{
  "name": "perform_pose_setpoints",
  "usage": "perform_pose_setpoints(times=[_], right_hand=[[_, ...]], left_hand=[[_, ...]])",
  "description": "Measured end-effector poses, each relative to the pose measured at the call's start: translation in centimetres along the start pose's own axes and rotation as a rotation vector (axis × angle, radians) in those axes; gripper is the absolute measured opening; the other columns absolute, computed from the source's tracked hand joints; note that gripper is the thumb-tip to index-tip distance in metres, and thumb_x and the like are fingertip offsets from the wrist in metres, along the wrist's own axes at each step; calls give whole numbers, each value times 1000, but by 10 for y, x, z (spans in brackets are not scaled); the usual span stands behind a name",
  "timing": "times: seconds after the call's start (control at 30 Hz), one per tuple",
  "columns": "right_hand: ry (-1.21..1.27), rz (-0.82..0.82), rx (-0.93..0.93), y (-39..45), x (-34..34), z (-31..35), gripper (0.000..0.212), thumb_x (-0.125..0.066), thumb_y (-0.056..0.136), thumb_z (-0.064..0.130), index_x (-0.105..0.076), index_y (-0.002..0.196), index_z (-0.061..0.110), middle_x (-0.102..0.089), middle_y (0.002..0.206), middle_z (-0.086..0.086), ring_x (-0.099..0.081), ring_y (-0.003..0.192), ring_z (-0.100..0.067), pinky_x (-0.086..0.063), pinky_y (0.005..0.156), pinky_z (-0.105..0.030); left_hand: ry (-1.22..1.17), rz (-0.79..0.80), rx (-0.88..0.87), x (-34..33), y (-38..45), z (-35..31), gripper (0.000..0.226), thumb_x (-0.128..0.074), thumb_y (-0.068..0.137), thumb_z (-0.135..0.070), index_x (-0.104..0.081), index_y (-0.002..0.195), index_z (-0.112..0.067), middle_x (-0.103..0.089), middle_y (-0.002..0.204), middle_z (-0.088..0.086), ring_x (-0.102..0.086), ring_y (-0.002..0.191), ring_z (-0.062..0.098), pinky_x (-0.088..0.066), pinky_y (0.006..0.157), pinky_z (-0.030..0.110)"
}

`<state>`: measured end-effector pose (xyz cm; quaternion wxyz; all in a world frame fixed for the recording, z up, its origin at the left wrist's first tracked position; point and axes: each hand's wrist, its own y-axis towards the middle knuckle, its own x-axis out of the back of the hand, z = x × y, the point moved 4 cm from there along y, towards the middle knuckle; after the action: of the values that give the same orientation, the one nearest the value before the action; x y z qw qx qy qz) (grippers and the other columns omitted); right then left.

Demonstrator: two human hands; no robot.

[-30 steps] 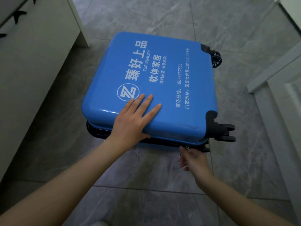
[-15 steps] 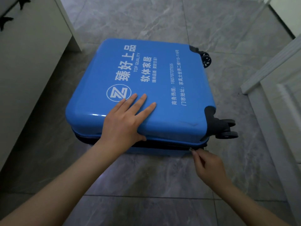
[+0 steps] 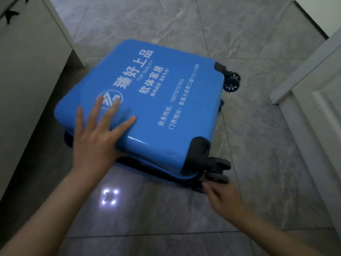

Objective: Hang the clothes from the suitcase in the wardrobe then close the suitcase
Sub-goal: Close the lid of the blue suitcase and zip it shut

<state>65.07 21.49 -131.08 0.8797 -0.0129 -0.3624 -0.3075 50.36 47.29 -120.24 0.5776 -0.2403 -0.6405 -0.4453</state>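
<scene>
Two hands are at the blue suitcase (image 3: 147,108), which lies lid-down on the grey tiled floor (image 3: 258,145). Its lid is pressed by the flat left hand (image 3: 96,141); the right hand (image 3: 221,198), blurred at its near wheel corner, cannot be judged. Zipping seems unfinished. White cabinet (image 3: 27,89) stands left of it.

Both of your arms are bare as far back as the frame shows them: no sleeve, cuff, watch, bracelet or glove anywhere along either forearm or wrist. Your left hand (image 3: 96,143) enters from about 7 o'clock, with four long fingers (image 3: 100,108) and the thumb all plainly visible, ringless. Your right hand (image 3: 223,198) comes in from about 5 o'clock and is smeared by blur, so its fingers cannot be told apart, and any ring cannot be made out.
</scene>
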Motion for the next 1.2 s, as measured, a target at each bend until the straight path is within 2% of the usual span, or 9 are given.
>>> perform_pose_setpoints(times=[0.13, 0.27, 0.37, 0.43, 0.53, 0.67, 0.9, 1.1, 1.2], right_hand=[[-208, 150, 293, 19, -58, 53, 15, -76, 74, 22, -74, 78, 8, -70, 66, -13, -63, 53, -25, -45, 39, -24], [-334, 213, 347, 36, -105, 82, 43, -92, 21, 22, -69, 56, 12, -59, 45, -2, -53, 33, -17, -33, 30, -22], [-222, 289, 199, 43, -121, 87, 28, -87, 49, 10, -69, 70, 5, -67, 65, -13, -64, 54, -26, -45, 41, -22], [-233, 340, 125, 45, -124, 82, 10, -75, 65, 8, -67, 70, 3, -68, 70, -16, -66, 61, -27, -48, 46, -24], [-223, 241, 289, 37, -116, 76, 32, -89, 36, 9, -57, 39, 14, -55, 39, -1, -51, 30, -16, -31, 25, -17], [-284, 233, 342, 29, -106, 65, 38, -91, 30, 10, -54, 40, 13, -51, 39, 0, -47, 31, -15, -30, 25, -19], [-281, 122, 290, 51, -55, 28, 34, -49, 80, 24, -46, 48, 11, -51, 46, -6, -51, 39, -23, -35, 34, -21], [-417, -38, 167, 83, -9, -20, 41, -46, 86, 28, -52, 49, 10, -50, 44, -7, -50, 37, -23, -34, 38, -22], [-435, -115, -104, 92, 21, -58, 42, -51, 85, 26, -56, 50, 4, -55, 47, -20, -56, 41, -30, -35, 43, -28]], left_hand=[[98, 67, 130, 16, 22, 37, 69, -71, 65, 6, -59, 127, -23, -23, 154, 15, -10, 143, 39, 5, 112, 57], [-288, 35, 287, 43, 50, 32, 70, -69, 63, -12, -52, 131, -23, -31, 149, 13, -13, 142, 33, -3, 113, 59], [-436, 127, 137, 40, 62, -35, 92, -65, 55, -64, -46, 136, -25, -36, 147, 9, -23, 140, 26, -11, 116, 46], [-295, 360, 108, 12, 58, -77, 116, -66, 50, -75, -23, 146, -27, -13, 156, 11, -7, 144, 26, -2, 117, 44], [-81, 477, 106, -28, 42, -105, 125, -71, 62, -66, 9, 148, -21, 17, 154, 18, 16, 142, 36, 7, 115, 50], [-67, 358, 112, -39, 46, -114, 105, -67, 79, -46, 7, 148, -19, 13, 154, 22, 11, 142, 40, 0, 116, 49], [-157, 335, 139, -34, 48, -109, 106, -70, 76, -48, 4, 149, -24, 10, 156, 13, 8, 144, 34, 0, 116, 43], [-158, 319, 47, -25, 32, -76, 112, -72, 68, -56, 3, 148, -30, 8, 158, 5, 5, 145, 26, 1, 116, 38], [-136, 329, -30, -19, 20, -52, 116, -74, 63, -58, 1, 148, -33, 6, 159, 1, 2, 146, 22, 1, 116, 34]])
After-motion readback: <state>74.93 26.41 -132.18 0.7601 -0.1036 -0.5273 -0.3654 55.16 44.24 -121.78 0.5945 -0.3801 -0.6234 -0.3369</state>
